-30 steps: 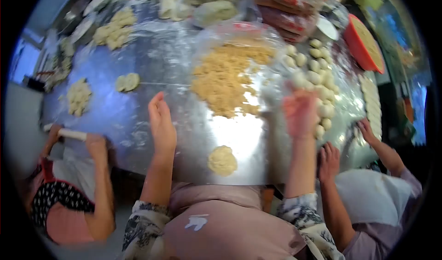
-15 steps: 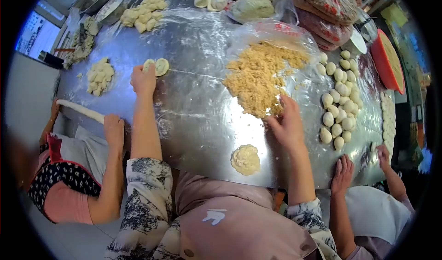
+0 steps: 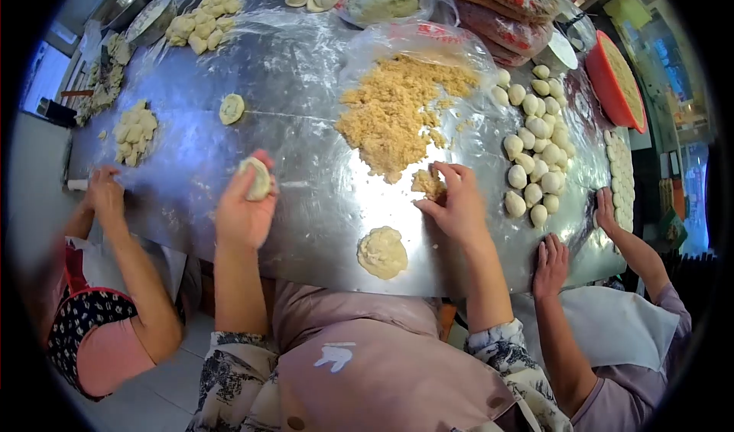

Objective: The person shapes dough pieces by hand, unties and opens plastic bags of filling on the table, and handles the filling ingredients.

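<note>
My left hand [image 3: 245,210] is raised over the metal table with a round dough disc [image 3: 256,180] in its fingers. A second dough disc [image 3: 232,108] lies farther back on the table. My right hand [image 3: 459,206] has its thumb and fingers closed around a small clump of crumbly tan filling [image 3: 429,183], just in front of the large filling pile [image 3: 401,111]. Between my hands, close to the table's front edge, lies a flattened round of dough [image 3: 382,253].
Rounded dough balls [image 3: 539,157] stand in a group at the right, before a red basin [image 3: 618,80]. Dough pieces [image 3: 135,131] lie at the left. A co-worker's hands [image 3: 105,195] work at the left; another person's hand [image 3: 550,266] rests at the right edge.
My left hand has picked up one of the two dough discs and brought it nearer. My right hand has drawn a clump off the filling pile. The left co-worker's hands have come together.
</note>
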A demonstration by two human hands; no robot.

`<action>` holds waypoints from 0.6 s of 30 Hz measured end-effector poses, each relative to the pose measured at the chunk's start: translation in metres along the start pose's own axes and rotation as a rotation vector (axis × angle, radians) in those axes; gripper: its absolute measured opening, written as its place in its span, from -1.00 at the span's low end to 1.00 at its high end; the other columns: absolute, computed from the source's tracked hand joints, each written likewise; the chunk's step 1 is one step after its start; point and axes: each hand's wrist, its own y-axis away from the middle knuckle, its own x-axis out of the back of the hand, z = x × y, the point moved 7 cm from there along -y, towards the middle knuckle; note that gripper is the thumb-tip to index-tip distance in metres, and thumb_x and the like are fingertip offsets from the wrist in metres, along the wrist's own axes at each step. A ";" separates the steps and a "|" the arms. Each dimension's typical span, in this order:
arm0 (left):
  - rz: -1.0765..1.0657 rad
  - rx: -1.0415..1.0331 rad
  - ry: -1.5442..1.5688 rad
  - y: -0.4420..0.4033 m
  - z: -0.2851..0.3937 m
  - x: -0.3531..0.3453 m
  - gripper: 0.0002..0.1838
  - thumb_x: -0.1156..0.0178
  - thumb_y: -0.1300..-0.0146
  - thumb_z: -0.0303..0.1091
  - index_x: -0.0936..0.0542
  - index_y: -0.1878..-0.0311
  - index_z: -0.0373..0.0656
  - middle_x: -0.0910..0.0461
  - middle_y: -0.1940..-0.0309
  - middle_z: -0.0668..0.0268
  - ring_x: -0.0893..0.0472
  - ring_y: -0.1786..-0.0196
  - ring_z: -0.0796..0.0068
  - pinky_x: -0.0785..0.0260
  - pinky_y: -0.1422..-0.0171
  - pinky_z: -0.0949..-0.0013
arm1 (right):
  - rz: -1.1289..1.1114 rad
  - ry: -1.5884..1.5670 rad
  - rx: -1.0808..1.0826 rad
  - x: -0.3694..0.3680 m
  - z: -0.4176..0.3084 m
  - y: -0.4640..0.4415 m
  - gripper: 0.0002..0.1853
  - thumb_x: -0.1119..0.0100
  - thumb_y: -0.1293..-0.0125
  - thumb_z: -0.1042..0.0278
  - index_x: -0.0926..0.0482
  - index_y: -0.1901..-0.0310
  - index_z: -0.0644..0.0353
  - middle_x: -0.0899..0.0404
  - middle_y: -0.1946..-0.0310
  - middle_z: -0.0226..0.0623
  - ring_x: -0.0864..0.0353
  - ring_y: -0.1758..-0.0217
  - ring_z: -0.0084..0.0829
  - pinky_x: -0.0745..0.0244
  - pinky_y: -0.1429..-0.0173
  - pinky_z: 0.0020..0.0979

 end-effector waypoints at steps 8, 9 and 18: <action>-0.227 0.213 -0.259 0.027 -0.094 -0.082 -0.72 -0.08 -0.49 -0.40 -0.49 -0.19 -0.26 -0.59 0.05 0.17 -0.61 0.09 0.34 -0.51 0.01 0.37 | 0.042 -0.255 -0.012 -0.028 -0.006 -0.011 -0.81 -0.31 -0.26 0.38 -0.66 0.11 0.19 -0.56 0.18 -0.05 -0.63 0.23 -0.05 -0.57 0.09 -0.20; -0.212 0.228 -0.289 0.027 -0.101 -0.086 -0.71 -0.09 -0.49 -0.39 -0.48 -0.20 -0.24 -0.58 0.03 0.17 -0.60 0.06 0.34 -0.51 -0.02 0.36 | 0.044 -0.308 -0.019 -0.020 -0.008 -0.008 -0.81 -0.32 -0.27 0.37 -0.66 0.11 0.19 -0.56 0.17 -0.06 -0.63 0.25 -0.07 -0.57 0.11 -0.22; -0.215 0.216 -0.160 0.025 -0.163 -0.116 -0.68 0.11 -0.60 -0.30 -0.39 -0.26 -0.24 -0.49 -0.12 0.18 -0.52 -0.17 0.36 -0.39 -0.31 0.24 | 0.121 -0.582 0.106 0.010 -0.063 0.019 -0.80 -0.34 -0.27 0.46 -0.67 0.07 0.19 -0.54 0.15 -0.14 -0.64 0.25 -0.21 -0.60 0.12 -0.31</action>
